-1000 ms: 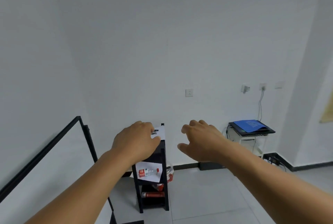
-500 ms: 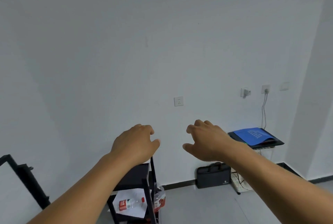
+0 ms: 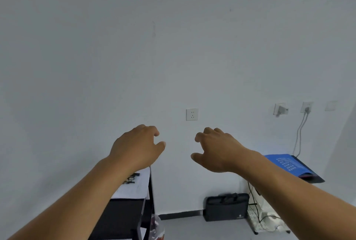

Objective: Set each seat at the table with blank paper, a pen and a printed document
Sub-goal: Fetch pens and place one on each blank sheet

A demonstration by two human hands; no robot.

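Item: left hand (image 3: 137, 148), centre of frame, raised before the white wall; fingers loosely curled, gripping nothing

Item: right hand (image 3: 215, 149), just right of centre, level with the left and apart from it; fingers (image 3: 209, 131) loosely curled, thumb out, gripping nothing

Item: black shelf unit (image 3: 131, 214), lower centre-left, partly behind the left forearm. On its top lies a sheet of white paper (image 3: 134, 187); whether blank or printed cannot be told. On the paper, at the forearm's edge, small dark items (image 3: 131, 179), possibly pens or clips, too blurred to name

Item: blue sheet (image 3: 289, 164), right edge of frame, lying on a dark tray over a pale machine, below the wall cables

Item: black bag (image 3: 226, 209), lower right of centre, on the floor against the wall

Item: wall socket (image 3: 192, 114), centre, above the gap between the hands

Not in view: the bench with the seats

Step in hand, as judged: reaching for supplies. Advice: look down first so the shelf top is in full view; lower the left hand onto the paper, slide the stack toward the edge to get a thumb beneath, and lift it flat; take the small items separately so none rolls off
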